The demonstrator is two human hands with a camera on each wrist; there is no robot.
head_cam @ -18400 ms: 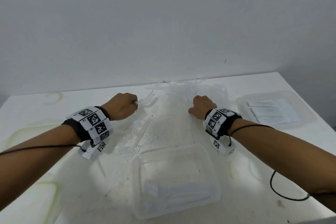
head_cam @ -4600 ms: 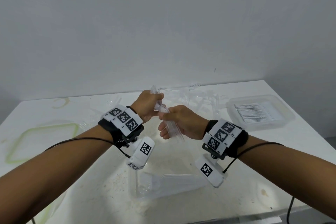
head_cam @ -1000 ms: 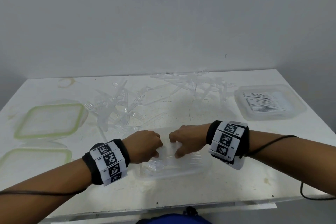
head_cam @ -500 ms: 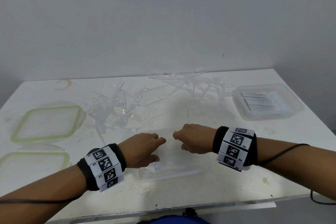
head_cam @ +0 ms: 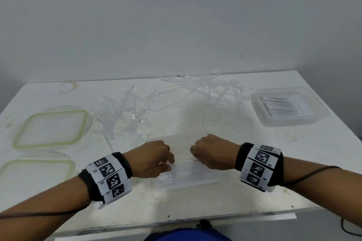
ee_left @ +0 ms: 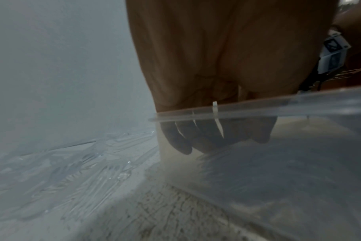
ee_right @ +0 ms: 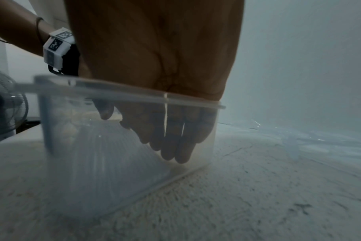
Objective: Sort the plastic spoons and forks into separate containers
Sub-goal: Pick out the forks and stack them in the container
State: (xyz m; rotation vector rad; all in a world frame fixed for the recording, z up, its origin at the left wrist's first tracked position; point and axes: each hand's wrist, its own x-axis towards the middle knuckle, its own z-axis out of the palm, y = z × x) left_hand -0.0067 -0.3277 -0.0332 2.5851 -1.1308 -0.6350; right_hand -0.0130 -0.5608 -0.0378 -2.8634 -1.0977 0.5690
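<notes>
A clear plastic container (head_cam: 197, 183) sits at the table's front centre with clear plastic cutlery (head_cam: 172, 175) lying in it. Both hands reach down into it. My left hand (head_cam: 156, 159) is at its left end, and the left wrist view shows its fingers (ee_left: 206, 141) hanging fairly straight behind the clear wall (ee_left: 299, 106), tips on the stack. My right hand (head_cam: 211, 152) is at the right end, its fingers (ee_right: 171, 143) straight and resting on the fanned cutlery (ee_right: 113, 156) below the rim (ee_right: 113, 93). Neither hand grips anything. Loose clear forks (head_cam: 125, 115) lie beyond.
More clear forks (head_cam: 207, 88) are strewn along the table's far edge. A second clear container (head_cam: 313, 117) at the right holds white cutlery (head_cam: 284, 105). Two green-rimmed lids (head_cam: 19, 137) (head_cam: 70, 164) lie at the left. The table's front edge (head_cam: 176, 219) is close below my wrists.
A second ago both hands gripped a bundle of clear cutlery in the container. They let it go and lifted apart, and now their fingers are down inside the container again.
</notes>
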